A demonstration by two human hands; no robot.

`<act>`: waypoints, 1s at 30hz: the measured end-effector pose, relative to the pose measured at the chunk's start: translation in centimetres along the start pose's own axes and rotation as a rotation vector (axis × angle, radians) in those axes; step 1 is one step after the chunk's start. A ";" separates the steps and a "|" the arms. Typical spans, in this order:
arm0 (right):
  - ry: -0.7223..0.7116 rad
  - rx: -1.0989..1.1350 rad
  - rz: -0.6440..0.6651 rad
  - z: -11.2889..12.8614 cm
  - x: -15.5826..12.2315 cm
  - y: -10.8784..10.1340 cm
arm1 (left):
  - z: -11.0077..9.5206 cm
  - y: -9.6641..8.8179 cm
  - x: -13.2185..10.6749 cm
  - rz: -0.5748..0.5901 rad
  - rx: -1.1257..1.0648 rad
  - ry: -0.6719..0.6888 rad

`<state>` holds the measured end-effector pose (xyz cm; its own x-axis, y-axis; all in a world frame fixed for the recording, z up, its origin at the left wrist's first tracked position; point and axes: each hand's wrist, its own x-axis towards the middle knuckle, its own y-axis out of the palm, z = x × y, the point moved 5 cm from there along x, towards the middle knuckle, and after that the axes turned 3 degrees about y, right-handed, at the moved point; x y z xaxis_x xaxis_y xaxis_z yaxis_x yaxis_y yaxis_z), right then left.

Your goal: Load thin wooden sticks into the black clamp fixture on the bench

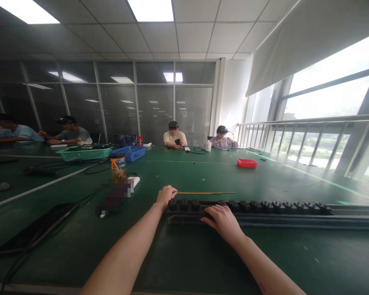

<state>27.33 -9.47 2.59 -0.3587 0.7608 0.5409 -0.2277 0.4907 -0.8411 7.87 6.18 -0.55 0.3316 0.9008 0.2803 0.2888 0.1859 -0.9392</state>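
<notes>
My left hand (166, 194) is at the left end of a long black rail (279, 220), its fingers closed at the near end of thin yellow rods (206, 193). The rods lie behind the rail, pointing right. Small black blocks (252, 205) with knobbly tops stand in a row along the rail. Over the row, between a left group of three blocks and a longer right group, my right hand (224, 221) is bent downward. Its thumb is on the near side of the rail. Whatever lies under its fingers is hidden.
Left of my arms are a dark tablet-like slab (38, 227) with a cable, a blurred-out item (118, 196) and a jar (119, 168). Green (84, 153) and blue (132, 153) baskets stand farther back. A red tray (247, 163) is beyond the rail. Several people sit around the table.
</notes>
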 end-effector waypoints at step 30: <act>0.002 0.024 0.023 0.5 -0.1 -0.6 | 2.7 -2.1 -3.3 -0.084 -0.093 -0.269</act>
<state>27.08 -10.04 3.00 -0.3621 0.7725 0.5217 -0.2410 0.4630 -0.8530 3.80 3.88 -0.05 0.0569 0.9578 0.2818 0.3902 0.2385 -0.8893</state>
